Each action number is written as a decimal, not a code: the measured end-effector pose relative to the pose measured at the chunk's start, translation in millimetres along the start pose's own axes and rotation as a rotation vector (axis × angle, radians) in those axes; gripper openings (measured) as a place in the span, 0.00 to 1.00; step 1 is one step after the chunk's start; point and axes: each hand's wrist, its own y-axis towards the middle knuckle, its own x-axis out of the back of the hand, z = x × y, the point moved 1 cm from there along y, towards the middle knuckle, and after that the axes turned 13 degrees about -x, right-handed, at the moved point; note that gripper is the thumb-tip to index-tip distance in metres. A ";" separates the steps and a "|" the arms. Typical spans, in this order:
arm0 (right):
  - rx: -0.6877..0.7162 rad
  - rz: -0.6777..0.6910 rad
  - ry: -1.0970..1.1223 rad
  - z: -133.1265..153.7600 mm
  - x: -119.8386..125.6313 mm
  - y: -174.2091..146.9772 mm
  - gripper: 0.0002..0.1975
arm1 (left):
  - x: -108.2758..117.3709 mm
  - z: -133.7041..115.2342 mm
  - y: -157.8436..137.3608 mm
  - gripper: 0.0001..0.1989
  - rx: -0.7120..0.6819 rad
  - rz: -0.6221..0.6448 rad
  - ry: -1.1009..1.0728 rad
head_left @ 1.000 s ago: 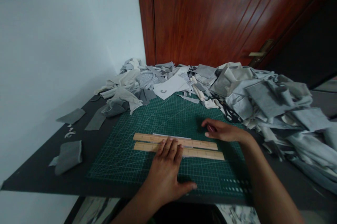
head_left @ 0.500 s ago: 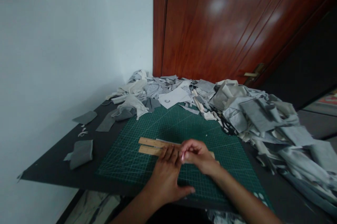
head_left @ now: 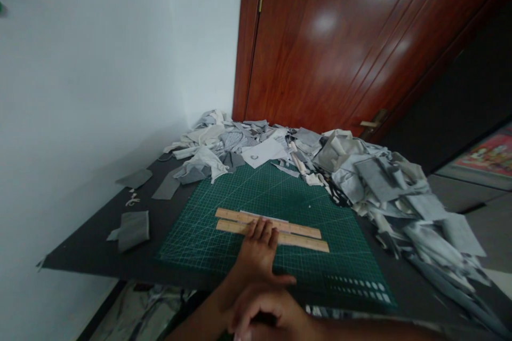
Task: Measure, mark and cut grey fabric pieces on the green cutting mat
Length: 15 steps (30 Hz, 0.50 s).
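My left hand (head_left: 258,253) lies flat with its fingers stretched over two wooden rulers, pressing on the lower ruler (head_left: 306,242) and reaching the upper ruler (head_left: 304,230). The rulers run nearly parallel, with a narrow gap between them. Along the far edge of the upper one shows a thin pale strip (head_left: 260,216), mostly covered. Under both lies a green cutting mat (head_left: 272,186) with a white grid. Close to me, at the bottom of the view, my right hand (head_left: 268,311) is blurred, its fingers curled in; whatever it may hold is hidden.
Heaps of grey and cream fabric scraps (head_left: 380,175) line the back and right of the black table (head_left: 92,253). A white sheet (head_left: 264,152) rests at the mat's far edge. Folded grey cloth (head_left: 134,229) lies left. A white wall and wooden door (head_left: 312,47) stand behind.
My right hand has moved from the rulers, where it pinched something small and pink, back toward me. My left hand stays on the rulers. The view has shifted slightly.
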 end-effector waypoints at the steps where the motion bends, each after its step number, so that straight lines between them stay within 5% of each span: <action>1: 0.029 -0.083 -0.060 21.7 10.0 0.3 0.04 | -1.7 -0.5 0.2 0.39 0.014 0.006 0.003; 3: 0.090 -0.223 -0.202 54.0 33.4 12.1 0.04 | -2.5 -3.8 -0.8 0.27 0.029 -0.018 0.001; 6: 0.059 -0.391 -0.468 69.5 74.3 49.0 0.06 | 5.4 -12.7 -4.0 0.43 -0.005 -0.100 -0.041; 9: -0.057 -0.384 -0.868 61.4 109.3 86.0 0.08 | 17.1 -18.2 -4.1 0.49 0.028 -0.092 -0.019; 15: -0.135 -0.376 -1.024 44.3 127.6 113.5 0.08 | 21.5 -17.5 0.1 0.49 0.042 -0.061 0.021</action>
